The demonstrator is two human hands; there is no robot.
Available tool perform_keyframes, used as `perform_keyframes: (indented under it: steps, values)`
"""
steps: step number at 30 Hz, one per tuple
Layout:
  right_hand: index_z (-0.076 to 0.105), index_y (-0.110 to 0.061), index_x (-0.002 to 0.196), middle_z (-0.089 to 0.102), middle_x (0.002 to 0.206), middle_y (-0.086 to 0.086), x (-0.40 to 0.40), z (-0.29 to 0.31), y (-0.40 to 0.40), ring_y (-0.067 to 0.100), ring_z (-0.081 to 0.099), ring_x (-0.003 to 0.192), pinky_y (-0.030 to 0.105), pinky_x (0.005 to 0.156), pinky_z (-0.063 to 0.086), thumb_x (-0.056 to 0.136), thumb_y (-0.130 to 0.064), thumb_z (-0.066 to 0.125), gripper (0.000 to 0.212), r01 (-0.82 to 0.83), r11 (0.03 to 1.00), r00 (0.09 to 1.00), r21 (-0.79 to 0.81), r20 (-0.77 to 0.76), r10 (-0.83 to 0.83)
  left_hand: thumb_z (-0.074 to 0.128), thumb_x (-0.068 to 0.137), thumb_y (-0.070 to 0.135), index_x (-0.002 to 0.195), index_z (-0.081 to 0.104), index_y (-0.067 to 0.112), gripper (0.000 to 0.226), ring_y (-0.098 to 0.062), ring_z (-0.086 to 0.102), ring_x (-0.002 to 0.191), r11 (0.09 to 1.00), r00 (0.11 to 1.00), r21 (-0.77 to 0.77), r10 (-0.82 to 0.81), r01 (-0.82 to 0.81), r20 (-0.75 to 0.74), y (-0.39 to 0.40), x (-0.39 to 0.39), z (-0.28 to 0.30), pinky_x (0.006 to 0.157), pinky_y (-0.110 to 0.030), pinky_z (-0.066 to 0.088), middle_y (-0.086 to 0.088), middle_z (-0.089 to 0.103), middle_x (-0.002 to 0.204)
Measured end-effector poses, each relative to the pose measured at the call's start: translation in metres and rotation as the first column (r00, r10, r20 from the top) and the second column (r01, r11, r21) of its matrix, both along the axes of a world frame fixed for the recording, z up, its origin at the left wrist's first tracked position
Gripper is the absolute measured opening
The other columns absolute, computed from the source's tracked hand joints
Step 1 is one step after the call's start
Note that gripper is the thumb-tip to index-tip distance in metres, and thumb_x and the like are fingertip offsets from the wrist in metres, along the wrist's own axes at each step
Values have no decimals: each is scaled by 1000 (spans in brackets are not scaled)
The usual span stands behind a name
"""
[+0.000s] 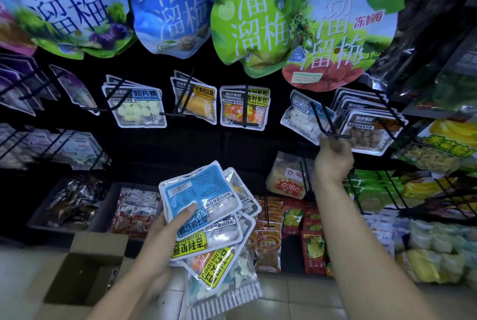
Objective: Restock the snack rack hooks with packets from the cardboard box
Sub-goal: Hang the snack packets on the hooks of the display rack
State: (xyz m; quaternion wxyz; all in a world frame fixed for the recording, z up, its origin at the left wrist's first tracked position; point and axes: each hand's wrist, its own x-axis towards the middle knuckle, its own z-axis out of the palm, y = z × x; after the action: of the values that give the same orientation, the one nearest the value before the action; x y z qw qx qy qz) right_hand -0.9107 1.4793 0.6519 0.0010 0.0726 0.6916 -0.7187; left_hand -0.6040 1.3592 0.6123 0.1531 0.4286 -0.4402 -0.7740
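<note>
My left hand (165, 239) grips a fanned stack of snack packets (209, 221), a blue-backed one on top and yellow-labelled ones beneath, held low in front of the rack. My right hand (333, 157) is raised to a black hook (335, 136) in the rack's middle row, its fingers curled around the hook's front end. A blue-and-white packet (302, 115) hangs on that hook just above the hand. The open cardboard box (85, 275) sits on the floor at lower left; its inside looks dark.
The hook row holds candy packets (139, 106), (244, 109) and a brown-labelled stack (369, 128). Large plum bags (247, 14) hang overhead. Grey bins of snacks (72, 206) and red packets (315, 242) line the bottom. Banana chip bags (444, 146) fill the right side.
</note>
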Motion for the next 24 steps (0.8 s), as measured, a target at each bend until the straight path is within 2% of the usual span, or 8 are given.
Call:
perform_keyframes:
  steps: [2,4,7,10,13,16,20,24]
  values:
    - [66,-12,117,68,105,-6,42,-4,12,11,65,101,27,97,50,96,-11,69,21,19,1000,999,-9,-42,-19,76,80,33,121,69,19,44,-35,79,87,1000,1000,23,17,-16,-18,3,-4,1,83,-47,60,-13,80,108]
    - [70,-19,107,70,104,-9,88,-5,16,9,66,103,27,96,51,94,-16,72,13,-225,968,973,107,-33,230,74,82,30,118,69,19,38,-31,80,83,999,1000,31,8,-8,-25,7,-6,3,76,-41,60,-12,81,105]
    - [69,-37,107,65,113,-21,145,-2,17,-3,57,111,15,90,46,84,-50,78,28,-630,654,726,419,21,687,74,85,29,125,66,18,42,-31,80,92,1000,1000,5,-12,12,-9,11,-7,6,79,-42,61,-10,81,108]
    - [57,-42,124,45,117,-33,170,-2,8,-6,41,119,11,87,40,73,-71,71,61,-661,458,622,594,93,777,73,91,25,125,65,21,35,-31,79,97,999,999,-30,-41,41,9,10,-3,6,88,-47,61,-7,81,109]
    - [56,-37,125,46,113,-26,172,-8,-5,4,44,122,27,98,45,71,-64,80,65,-629,459,679,627,157,717,74,90,26,123,66,25,34,-26,79,99,993,996,-72,-91,93,21,4,1,5,94,-49,60,-1,82,109]
    - [62,-38,102,59,113,-18,168,-12,-13,8,58,116,35,94,53,71,-52,88,43,-677,515,697,525,234,678,77,79,39,115,66,37,38,-15,79,98,987,991,-99,-129,130,20,-4,5,3,91,-40,59,8,81,107]
    - [65,-26,97,74,95,-11,165,-14,-18,0,71,76,24,63,56,79,-26,88,29,-613,661,783,433,218,583,77,61,82,120,61,54,67,-11,73,111,981,981,-85,-166,175,97,-16,13,-16,103,-44,53,16,76,119]
    - [62,-17,103,78,101,1,159,-13,-21,7,76,81,17,61,56,86,-6,80,27,-529,831,847,173,174,503,76,62,86,124,50,69,69,-15,64,124,984,982,-45,-168,172,86,-29,25,-27,115,-50,42,15,66,137]
